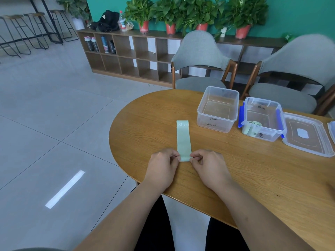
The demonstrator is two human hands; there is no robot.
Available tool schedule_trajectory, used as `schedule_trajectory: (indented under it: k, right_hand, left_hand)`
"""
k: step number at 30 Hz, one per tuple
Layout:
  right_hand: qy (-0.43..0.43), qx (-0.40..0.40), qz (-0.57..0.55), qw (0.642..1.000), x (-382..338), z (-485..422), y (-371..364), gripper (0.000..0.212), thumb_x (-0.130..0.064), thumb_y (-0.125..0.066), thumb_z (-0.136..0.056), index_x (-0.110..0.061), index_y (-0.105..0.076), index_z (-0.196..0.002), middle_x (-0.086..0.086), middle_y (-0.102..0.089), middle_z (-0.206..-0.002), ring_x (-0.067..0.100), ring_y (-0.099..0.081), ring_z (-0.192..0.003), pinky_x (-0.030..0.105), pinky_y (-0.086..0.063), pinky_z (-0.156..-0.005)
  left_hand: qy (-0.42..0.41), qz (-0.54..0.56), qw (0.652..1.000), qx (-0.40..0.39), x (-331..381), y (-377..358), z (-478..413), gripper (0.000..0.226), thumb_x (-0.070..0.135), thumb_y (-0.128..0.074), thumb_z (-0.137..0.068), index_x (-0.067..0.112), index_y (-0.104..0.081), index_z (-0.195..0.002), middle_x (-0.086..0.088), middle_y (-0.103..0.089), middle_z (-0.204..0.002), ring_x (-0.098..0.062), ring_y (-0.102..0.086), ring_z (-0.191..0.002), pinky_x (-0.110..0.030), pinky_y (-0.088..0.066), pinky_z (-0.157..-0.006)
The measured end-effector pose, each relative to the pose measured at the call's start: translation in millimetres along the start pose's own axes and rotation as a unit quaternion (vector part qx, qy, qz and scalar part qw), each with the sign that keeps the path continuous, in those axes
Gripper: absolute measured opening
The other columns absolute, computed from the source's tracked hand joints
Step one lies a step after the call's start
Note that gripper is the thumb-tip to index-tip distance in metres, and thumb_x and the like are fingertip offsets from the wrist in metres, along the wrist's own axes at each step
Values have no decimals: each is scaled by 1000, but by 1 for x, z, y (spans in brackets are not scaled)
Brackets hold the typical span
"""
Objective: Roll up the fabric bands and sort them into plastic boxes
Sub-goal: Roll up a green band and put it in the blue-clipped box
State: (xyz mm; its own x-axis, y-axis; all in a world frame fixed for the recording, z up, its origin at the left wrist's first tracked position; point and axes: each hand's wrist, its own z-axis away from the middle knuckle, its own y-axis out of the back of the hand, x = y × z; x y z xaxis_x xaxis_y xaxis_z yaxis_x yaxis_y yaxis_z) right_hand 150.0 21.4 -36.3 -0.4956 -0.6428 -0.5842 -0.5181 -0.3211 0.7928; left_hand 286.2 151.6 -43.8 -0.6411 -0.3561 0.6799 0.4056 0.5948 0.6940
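A pale green fabric band marked "30 LB" lies flat and lengthwise on the wooden table. My left hand pinches the near end's left corner and my right hand pinches its right corner. Behind the band to the right stands an empty clear plastic box. Next to it, a second clear box with blue clips holds a rolled pale green band.
A clear lid lies right of the clipped box, and another lid edge shows at the frame's right side. Two grey chairs stand behind the table. A shelf with potted plants lines the green wall.
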Motion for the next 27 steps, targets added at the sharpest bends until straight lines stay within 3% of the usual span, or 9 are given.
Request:
schedule_trajectory:
  k: [5,11,16,21,27]
  right_hand:
    - [-19,-6,6,1000,-5,-6,3,18,-33,-69,-96,-29,-77,-112,-15,-73,-89,2,-65,-82,29,-58,-81]
    - [-21,-2,18,1000,-6,-9,6,9,-32,-70,-95,-31,-76,-102,-16,-71,-83,1,-65,-78,30,-59,-75]
    - [-12,-6,48,999,-10,-12,3,17,-32,-65,-98,-27,-78,-109,-13,-75,-92,7,-68,-85,30,-58,-78]
    - [-14,-18,43,999,-10,-15,5,21,-31,-72,-94,-29,-73,-115,-15,-72,-89,5,-68,-86,31,-59,-83]
    - [-13,-6,54,998,-12,-17,6,11,-34,-68,-97,-31,-72,-107,-14,-72,-94,9,-67,-90,32,-58,-78]
  left_hand:
    - [-2,7,1000,4,3,-1,-4,6,22,-71,-96,28,-73,-96,18,-71,-81,-1,-64,-77,-19,-51,-73]
    - [-14,-1,1000,-22,-2,2,-7,9,28,-76,-92,28,-77,-101,18,-70,-87,6,-61,-80,-2,-40,-69]
    - [-17,-13,999,-40,-5,4,-15,16,31,-75,-94,27,-79,-109,16,-72,-93,7,-59,-79,-2,-40,-71]
    - [-14,-25,999,-46,-3,3,-22,15,30,-71,-96,26,-77,-110,14,-74,-91,-4,-66,-84,-28,-56,-85]
    - [-7,-1,1000,-22,-3,1,-24,4,28,-74,-93,28,-73,-96,18,-71,-79,-2,-67,-79,-30,-57,-82]
